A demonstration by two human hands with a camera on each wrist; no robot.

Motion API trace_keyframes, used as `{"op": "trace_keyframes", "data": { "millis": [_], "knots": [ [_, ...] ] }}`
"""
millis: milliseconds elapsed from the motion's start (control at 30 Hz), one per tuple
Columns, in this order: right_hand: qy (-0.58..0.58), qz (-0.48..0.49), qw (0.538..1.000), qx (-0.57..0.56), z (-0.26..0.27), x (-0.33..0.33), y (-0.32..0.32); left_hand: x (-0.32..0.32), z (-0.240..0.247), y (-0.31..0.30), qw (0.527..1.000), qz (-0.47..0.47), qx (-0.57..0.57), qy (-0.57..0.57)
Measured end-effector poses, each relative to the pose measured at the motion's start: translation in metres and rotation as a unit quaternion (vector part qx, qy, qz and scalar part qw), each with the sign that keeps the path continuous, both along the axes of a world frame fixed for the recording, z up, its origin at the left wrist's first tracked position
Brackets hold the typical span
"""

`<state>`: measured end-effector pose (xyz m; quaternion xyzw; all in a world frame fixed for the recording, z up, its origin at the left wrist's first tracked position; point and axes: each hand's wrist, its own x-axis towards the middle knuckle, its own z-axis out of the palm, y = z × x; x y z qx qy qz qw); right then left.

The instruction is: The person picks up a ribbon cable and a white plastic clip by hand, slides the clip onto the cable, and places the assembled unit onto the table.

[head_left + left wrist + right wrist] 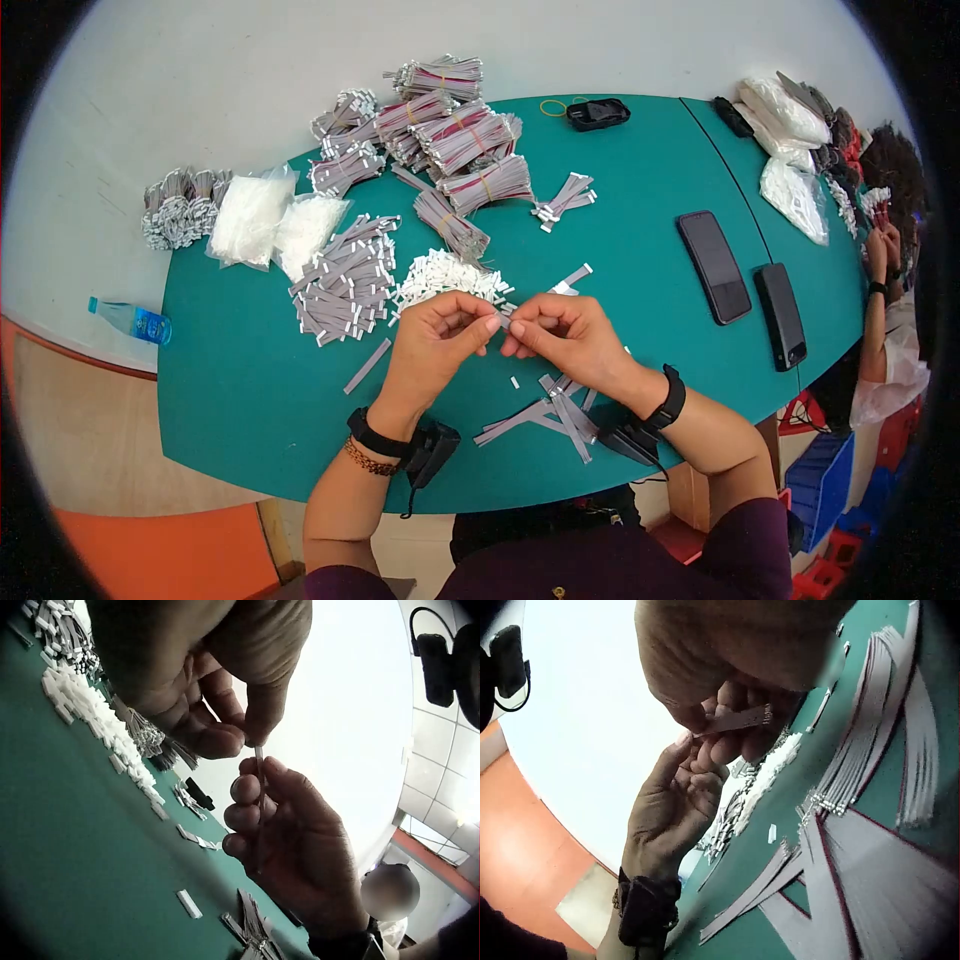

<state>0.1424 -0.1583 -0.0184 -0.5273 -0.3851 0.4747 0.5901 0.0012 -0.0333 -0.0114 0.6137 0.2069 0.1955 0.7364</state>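
A short grey flat ribbon cable [739, 720] spans the fingers of both hands above the table. My left hand [440, 335] pinches one end between thumb and forefinger; whatever sits on that end is hidden by the fingertips. With thumb and fingers, my right hand [575, 345] grips the cable's body, and its far end with small metal contacts shows in the right wrist view. Just beyond the hands lies a heap of small white connector housings [450, 278]. Loose grey ribbon cables [565, 415] are scattered near the right wrist, beside a single white housing [515, 382].
Left of the housings is a pile of cables with white ends [345, 285]. Rubber-banded cable bundles [465, 140] are stacked behind, near filled plastic bags [250, 215]. Two black phones [713, 267] lie right. A bottle [130, 320] is at left; another person's arm [875, 320] reaches in far right.
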Motion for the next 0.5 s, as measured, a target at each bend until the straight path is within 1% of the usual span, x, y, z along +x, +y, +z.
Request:
{"op": "trace_keyframes", "data": {
  "millis": [200,500],
  "knots": [
    [-0.005,-0.008,1.000,0.001,0.0004,-0.0023,-0.0003,0.0010,-0.0003,-0.0027,0.999,-0.017,0.009,0.027],
    [0.025,-0.036,0.999,0.013,-0.0021,-0.0035,-0.0001,0.0021,-0.0020,-0.0047,1.000,-0.004,0.012,0.022]
  ]
}}
